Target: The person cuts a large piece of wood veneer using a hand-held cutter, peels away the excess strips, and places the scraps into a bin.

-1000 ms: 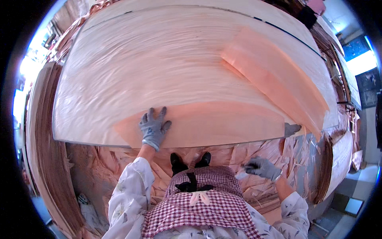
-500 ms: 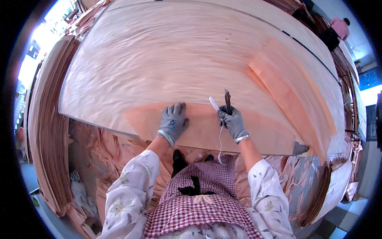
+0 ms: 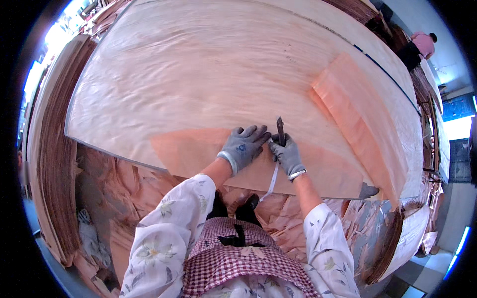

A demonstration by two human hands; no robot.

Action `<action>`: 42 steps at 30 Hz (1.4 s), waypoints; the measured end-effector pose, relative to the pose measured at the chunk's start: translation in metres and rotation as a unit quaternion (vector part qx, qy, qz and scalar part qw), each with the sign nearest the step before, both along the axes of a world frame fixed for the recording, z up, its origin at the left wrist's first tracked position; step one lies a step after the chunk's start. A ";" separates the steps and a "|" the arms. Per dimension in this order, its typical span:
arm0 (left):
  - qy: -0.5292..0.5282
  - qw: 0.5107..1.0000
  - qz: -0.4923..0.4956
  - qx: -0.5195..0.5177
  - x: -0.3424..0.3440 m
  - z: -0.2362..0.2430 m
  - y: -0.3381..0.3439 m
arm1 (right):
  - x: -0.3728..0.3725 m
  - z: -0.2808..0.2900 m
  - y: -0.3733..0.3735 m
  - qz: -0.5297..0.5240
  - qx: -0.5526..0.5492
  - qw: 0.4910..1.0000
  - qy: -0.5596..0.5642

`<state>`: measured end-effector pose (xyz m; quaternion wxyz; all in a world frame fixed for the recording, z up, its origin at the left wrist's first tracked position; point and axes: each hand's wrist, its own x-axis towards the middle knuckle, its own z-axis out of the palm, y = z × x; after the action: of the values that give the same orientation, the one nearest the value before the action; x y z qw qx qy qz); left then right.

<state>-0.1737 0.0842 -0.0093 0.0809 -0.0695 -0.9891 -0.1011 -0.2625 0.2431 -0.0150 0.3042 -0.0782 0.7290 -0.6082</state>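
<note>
My left hand, in a grey glove, lies with its fingers spread on a thin orange veneer patch along the near edge of the large pale sheet. Its fingertips reach close to my right hand, also gloved, though I cannot tell whether they touch. A dark utility knife stands up out of my right fist, blade end away from me. Beneath that hand a white strip of tape hangs down past the sheet's edge. How the fingers hold the strip is hidden.
Another orange veneer piece lies folded over on the right of the sheet. A grey rag-like scrap sits at the near right edge. Stacked veneer rises at left; torn scraps cover the floor. A person stands far right.
My left hand has slid right and its fingers have spread out, coming close to the right hand. The tape's white end, raised beside the knife before, no longer shows there.
</note>
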 end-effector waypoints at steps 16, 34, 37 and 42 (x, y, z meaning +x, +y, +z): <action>-0.025 0.993 -0.026 0.110 0.013 -0.006 -0.018 | 0.129 0.110 -0.002 0.258 0.038 0.948 -0.183; 0.095 0.898 0.427 0.043 0.217 -0.005 -0.145 | 0.063 0.135 -0.200 0.509 0.201 0.820 0.167; 0.088 0.898 0.427 0.050 0.219 -0.006 -0.147 | 0.078 0.111 -0.249 0.547 0.108 0.791 0.252; 0.085 0.903 0.422 0.020 0.220 -0.010 -0.149 | 0.097 0.064 -0.319 0.616 0.123 0.767 0.131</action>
<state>0.0464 -0.0648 -0.0192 0.2008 0.3474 -0.9132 -0.0713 -0.1653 -0.0754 0.0494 0.5224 -0.5507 0.6259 -0.1792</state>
